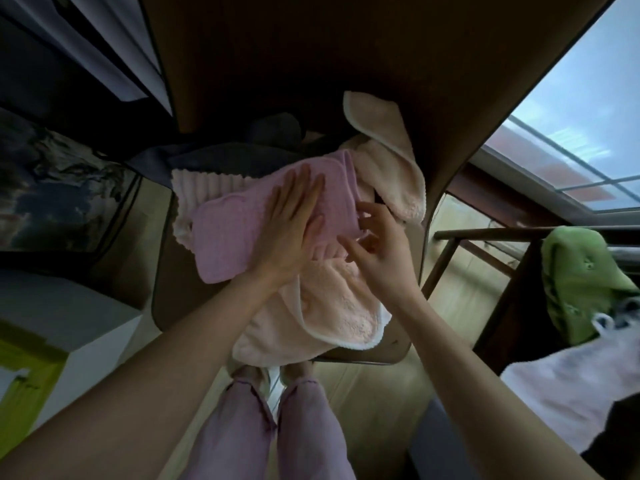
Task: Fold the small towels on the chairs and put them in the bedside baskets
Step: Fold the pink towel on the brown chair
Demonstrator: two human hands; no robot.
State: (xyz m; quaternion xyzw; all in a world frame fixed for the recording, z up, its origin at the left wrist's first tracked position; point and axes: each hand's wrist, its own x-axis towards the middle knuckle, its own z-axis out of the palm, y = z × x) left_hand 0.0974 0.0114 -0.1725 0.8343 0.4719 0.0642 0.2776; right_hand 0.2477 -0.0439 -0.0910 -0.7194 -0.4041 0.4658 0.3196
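Observation:
A lilac towel lies partly folded on top of a heap of pale pink towels on a brown chair seat. My left hand presses flat on the lilac towel with straight fingers. My right hand pinches the lilac towel's right edge with curled fingers. A cream towel hangs over the chair's back at the upper right. A white ribbed towel peeks out under the lilac one.
A second wooden chair stands at the right, with a green cloth and a white cloth beside it. A window is at the upper right. White furniture is at the left. My legs stand below the seat.

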